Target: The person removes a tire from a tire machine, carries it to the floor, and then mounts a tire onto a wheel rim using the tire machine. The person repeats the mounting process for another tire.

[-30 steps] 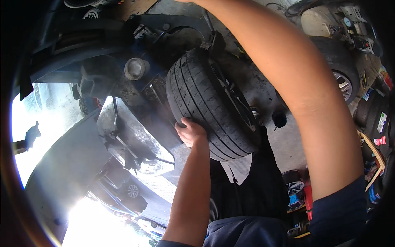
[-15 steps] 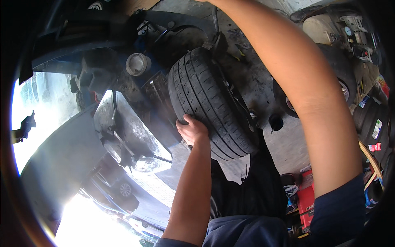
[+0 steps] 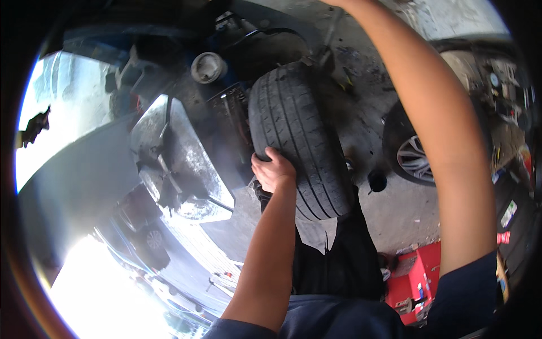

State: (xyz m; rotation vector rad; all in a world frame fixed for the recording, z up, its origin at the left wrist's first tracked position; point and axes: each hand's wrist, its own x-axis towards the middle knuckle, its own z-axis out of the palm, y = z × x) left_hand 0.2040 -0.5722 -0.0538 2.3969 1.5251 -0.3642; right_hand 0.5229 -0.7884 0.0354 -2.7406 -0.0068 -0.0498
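A worn black car tyre (image 3: 299,141) stands upright in front of my legs, its grooved tread facing me and tilted a little. My left hand (image 3: 274,169) grips its left edge, the thumb side on the tread and the other fingers partly hidden round the sidewall. My right arm reaches up and away past the tyre to the top edge of the picture, where the hand is cut off. What that hand touches cannot be seen.
Left of the tyre stands a blue machine with a round pot (image 3: 208,68) and a scuffed metal plate (image 3: 186,164). On the right are a wheel with a spoked rim (image 3: 415,158), a small black cup (image 3: 377,179), a red tray (image 3: 415,277) and stacked tyres (image 3: 511,209).
My view has turned a little, so most things sit shifted in the picture. My left hand keeps its hold on the tyre's edge. More of the spoked wheel and red tray shows.
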